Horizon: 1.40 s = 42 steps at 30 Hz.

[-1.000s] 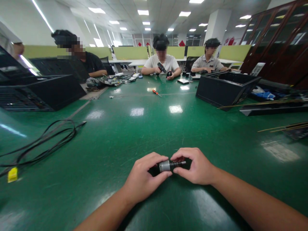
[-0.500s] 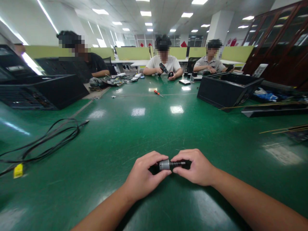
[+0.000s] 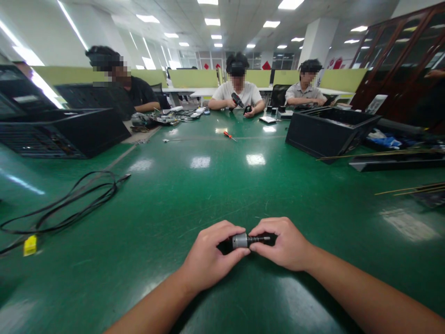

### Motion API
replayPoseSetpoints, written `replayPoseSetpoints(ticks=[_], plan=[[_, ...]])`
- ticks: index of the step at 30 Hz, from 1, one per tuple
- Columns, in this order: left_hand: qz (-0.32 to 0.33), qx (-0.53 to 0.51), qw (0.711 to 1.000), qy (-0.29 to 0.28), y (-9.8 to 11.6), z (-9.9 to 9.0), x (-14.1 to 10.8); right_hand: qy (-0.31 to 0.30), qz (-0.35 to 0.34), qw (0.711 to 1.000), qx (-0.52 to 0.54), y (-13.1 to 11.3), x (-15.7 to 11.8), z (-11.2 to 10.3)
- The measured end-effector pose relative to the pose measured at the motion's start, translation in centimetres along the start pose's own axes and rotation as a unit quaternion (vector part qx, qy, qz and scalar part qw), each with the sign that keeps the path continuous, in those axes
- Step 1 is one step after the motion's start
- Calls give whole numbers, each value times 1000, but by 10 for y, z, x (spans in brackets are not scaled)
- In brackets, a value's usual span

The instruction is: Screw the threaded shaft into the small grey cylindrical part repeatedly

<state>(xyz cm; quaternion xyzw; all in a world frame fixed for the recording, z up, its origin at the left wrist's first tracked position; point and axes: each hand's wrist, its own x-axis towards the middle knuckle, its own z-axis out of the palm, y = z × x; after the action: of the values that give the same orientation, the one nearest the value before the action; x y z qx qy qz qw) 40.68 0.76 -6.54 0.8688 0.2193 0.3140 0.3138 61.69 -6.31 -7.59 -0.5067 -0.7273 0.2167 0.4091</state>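
Low centre, my left hand [image 3: 208,255] pinches the metal part [image 3: 240,240], my right hand [image 3: 287,246] its spring end [image 3: 257,239]; likely rigid, slick, surest by the barrel [image 3: 239,241]

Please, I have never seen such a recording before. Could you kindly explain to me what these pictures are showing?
There is no machine here: these are a person's bare hands. All pictures come from one camera worn on that person's head, looking forward and down.

The left hand holds a small metal part. The right hand is around its thin end; I cannot tell how firmly it grips.

On the green table lie a black cable with a yellow tag, an orange screwdriver, and black metal cases to the left and right. Other people sit farther away.
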Motion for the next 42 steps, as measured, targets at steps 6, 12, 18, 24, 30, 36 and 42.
replayPoseSetpoints(ticks=[6, 12, 18, 24, 30, 36, 42], plan=[[-3, -7, 1000, 6, 0, 1, 0, 1, 0, 1000, 0, -1, -1, 0], [-3, 1, 1000, 1, 0, 0, 0, -2, -2, 1000, 14, -2, -1, -1], [6, -1, 1000, 9, 0, 2, -1, -1, -1, 1000, 11, -1, 0, 0], [8, 1, 1000, 10, 2, 1, 0, -4, -2, 1000, 11, -1, 0, 0], [6, 8, 1000, 12, 3, 1, 0, -4, 0, 1000, 12, -1, -1, 0], [10, 10, 1000, 17, 2, 2, -2, 1, -1, 1000, 15, 0, -1, 0], [4, 21, 1000, 13, 4, 1, -2, -2, -11, 1000, 9, -1, 0, -1]])
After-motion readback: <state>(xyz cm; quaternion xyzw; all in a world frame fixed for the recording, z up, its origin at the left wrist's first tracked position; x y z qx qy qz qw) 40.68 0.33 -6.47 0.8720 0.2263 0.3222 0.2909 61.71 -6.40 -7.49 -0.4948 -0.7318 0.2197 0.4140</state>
